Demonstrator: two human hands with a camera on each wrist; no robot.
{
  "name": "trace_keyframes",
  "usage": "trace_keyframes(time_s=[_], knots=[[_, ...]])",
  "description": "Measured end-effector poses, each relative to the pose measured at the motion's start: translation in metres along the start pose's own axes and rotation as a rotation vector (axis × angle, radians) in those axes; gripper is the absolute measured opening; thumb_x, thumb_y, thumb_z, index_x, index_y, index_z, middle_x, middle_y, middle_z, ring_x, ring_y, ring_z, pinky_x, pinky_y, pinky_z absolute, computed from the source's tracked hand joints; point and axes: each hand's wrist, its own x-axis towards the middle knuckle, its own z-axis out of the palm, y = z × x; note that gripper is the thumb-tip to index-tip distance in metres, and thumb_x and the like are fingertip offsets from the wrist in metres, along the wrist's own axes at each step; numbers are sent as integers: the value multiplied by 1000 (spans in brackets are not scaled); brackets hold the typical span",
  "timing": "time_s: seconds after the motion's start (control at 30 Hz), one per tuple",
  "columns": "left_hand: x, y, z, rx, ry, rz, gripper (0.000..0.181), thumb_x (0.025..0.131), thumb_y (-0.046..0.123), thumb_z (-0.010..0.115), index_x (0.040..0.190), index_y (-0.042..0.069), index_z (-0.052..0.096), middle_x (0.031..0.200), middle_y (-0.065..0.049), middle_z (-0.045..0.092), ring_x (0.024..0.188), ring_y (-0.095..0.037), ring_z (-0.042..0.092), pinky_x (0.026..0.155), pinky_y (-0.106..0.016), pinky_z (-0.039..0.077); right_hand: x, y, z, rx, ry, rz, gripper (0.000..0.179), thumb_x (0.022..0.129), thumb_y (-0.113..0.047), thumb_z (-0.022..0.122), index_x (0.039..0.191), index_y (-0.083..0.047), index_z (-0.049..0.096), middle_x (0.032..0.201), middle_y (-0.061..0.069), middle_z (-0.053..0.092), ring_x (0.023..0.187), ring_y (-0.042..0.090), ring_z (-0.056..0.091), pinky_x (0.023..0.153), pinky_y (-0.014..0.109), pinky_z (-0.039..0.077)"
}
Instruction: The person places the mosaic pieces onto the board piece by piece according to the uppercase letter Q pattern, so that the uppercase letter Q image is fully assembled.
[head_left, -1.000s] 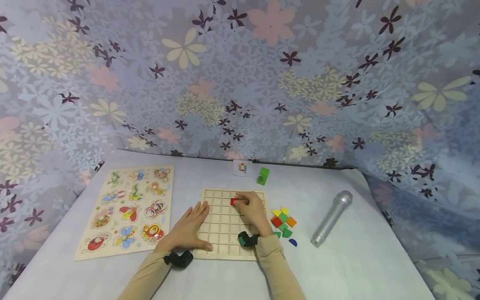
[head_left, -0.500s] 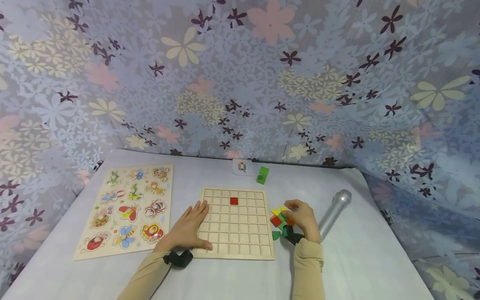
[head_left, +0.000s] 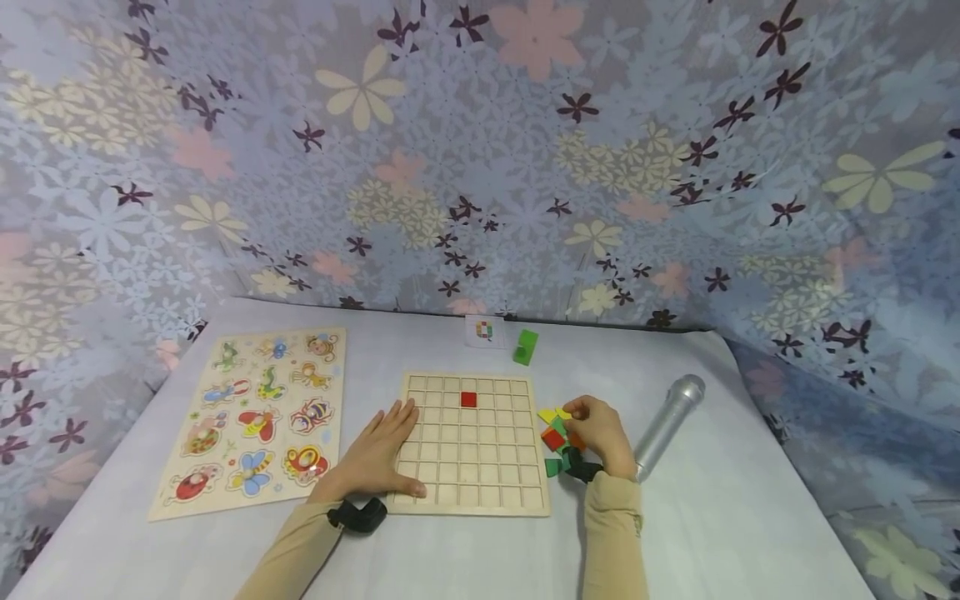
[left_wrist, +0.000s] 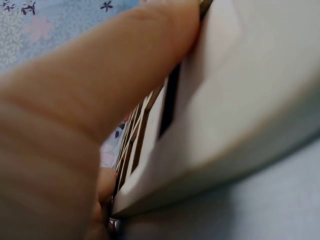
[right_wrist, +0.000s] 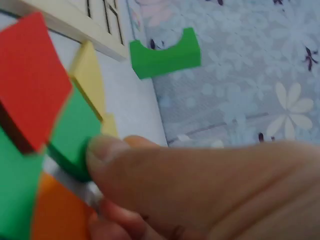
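So the left hand (head_left: 375, 458) was lying flat on the left side of the gridded wooden board (head_left: 459, 454), fingers spread out, with its thumb down by the near left corner and nothing in its grasp. One red square (head_left: 468, 399) sat in that board, middle column, second row from the far edge. Over on the right, the right hand (head_left: 600, 429) was at the little pile of colored pieces just beside the board, fingers bent and thumb tip touching the edge of a green piece (right_wrist: 75, 127). Honestly can't tell if it had a proper pinch on it, since the thumb covered that bit. Around it were another red piece (right_wrist: 32, 82), a couple of yellow ones (right_wrist: 89, 80) on the far side and an orange one (right_wrist: 57, 212), partly behind the fingers. Beyond the board, near the table's far edge, there was a small card (head_left: 484, 331) with a colored pattern, and just right of it a green notched block (head_left: 525, 347). A silver microphone-shaped thing (head_left: 667, 425) lay farther right, and an insect picture puzzle (head_left: 338, 385) was on the left.
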Motion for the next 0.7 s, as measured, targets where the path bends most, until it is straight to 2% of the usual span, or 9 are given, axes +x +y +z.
trace_keyframes(time_s=[0.13,0.3,0.5,0.7], knots=[[0,-1,-1,12,-5,5,123,67,62,76,152,-5,17,162,-20,12,150,-40,9,122,-56,9,1,1,1,8,7,13,25,87,-9,67,110,2,63,95,14,62,85,24,58,67,27,47],[1,-1,-1,1,3,6,123,66,61,77,152,-5,18,161,-21,13,150,-40,9,122,-56,9,5,2,7,17,58,36,28,89,-13,67,112,2,62,92,13,60,79,22,56,64,26,45],[1,-1,1,-2,0,0,124,66,62,77,152,-4,18,162,-20,12,150,-39,8,122,-55,9,7,1,10,-12,119,48,19,94,-14,60,100,2,68,94,18,68,76,22,60,62,29,48],[0,0,0,-2,2,0,124,66,62,77,152,-5,18,162,-20,12,150,-39,9,122,-56,9,3,-2,7,-19,79,36,20,88,-14,68,99,3,67,95,19,67,80,25,62,68,34,53]])
